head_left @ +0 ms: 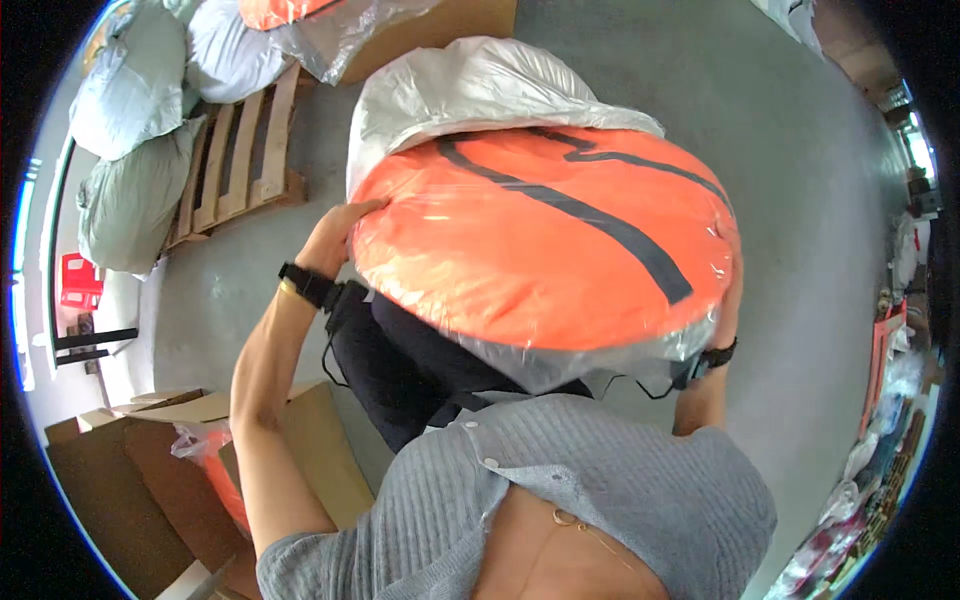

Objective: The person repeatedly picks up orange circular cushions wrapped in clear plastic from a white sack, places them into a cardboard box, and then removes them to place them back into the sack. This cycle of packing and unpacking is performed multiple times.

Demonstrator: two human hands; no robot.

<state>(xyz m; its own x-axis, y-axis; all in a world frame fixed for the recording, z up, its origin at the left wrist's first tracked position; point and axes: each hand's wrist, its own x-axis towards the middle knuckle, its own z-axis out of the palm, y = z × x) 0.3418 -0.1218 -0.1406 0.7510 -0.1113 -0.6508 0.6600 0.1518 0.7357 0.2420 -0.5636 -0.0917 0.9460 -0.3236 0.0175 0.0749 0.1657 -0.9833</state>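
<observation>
In front of my body is a large, round, puffy orange bundle point(540, 240) with black stripes, wrapped in clear plastic. Its far end sits inside a white sack point(450, 85), whose opening lies across the bundle's far side. My left hand point(340, 232) grips the left edge, thumb on top and the other fingers mostly hidden beneath. At the right edge, my right hand point(734, 285) presses round the side of the bundle; most of its fingers are out of sight behind the plastic. Both wrists wear black bands.
An open cardboard box point(150, 490) with an orange plastic-wrapped item stands at the lower left. Beyond it is a wooden pallet point(240, 150) beside several stuffed sacks point(130, 100). Another cardboard box point(440, 40) stands at the far side. Assorted goods point(850, 490) line the right edge.
</observation>
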